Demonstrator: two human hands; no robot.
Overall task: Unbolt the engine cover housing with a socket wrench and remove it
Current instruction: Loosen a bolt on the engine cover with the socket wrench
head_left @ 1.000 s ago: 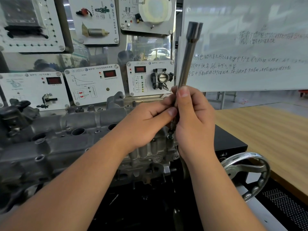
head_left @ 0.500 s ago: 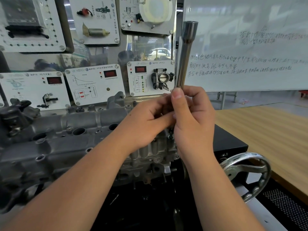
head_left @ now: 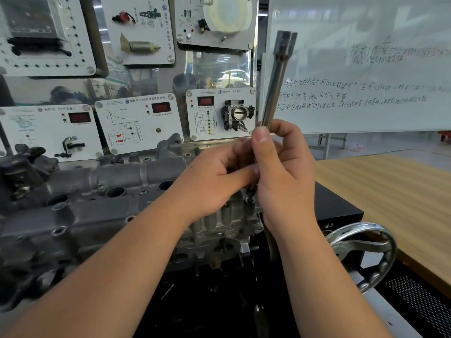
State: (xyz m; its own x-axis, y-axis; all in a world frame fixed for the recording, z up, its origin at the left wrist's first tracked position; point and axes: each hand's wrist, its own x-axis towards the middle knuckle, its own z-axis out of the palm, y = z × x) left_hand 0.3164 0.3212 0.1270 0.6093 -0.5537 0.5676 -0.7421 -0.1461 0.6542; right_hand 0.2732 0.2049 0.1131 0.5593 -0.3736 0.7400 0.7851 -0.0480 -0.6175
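Both hands meet in the middle of the view, just above the right end of the engine cover housing (head_left: 102, 211). The right hand (head_left: 285, 176) is curled round the lower part of a long socket wrench (head_left: 277, 81), thumb pressed flat against the front of the shaft and fingers wrapped behind it. The tool stands almost upright, leaning slightly to the right, and its wider socket end points up in front of the whiteboard (head_left: 366, 69). The left hand (head_left: 214, 176) comes in from the left with its fingers bent, thumb and fingertips closed on the same shaft just below the right thumb.

The bottom of the wrench is covered by the two hands, so its tip cannot be seen. A small dark bolt or stud (head_left: 250, 195) shows in the gap under the hands, standing over the housing; whether the wrench touches it cannot be told. The grey cast housing runs from the left edge to under the hands, its near part hidden by the forearms. A metal handwheel (head_left: 366, 250) sits at lower right, beside the wooden desk (head_left: 390, 191). The whiteboard writing is too blurred to read.
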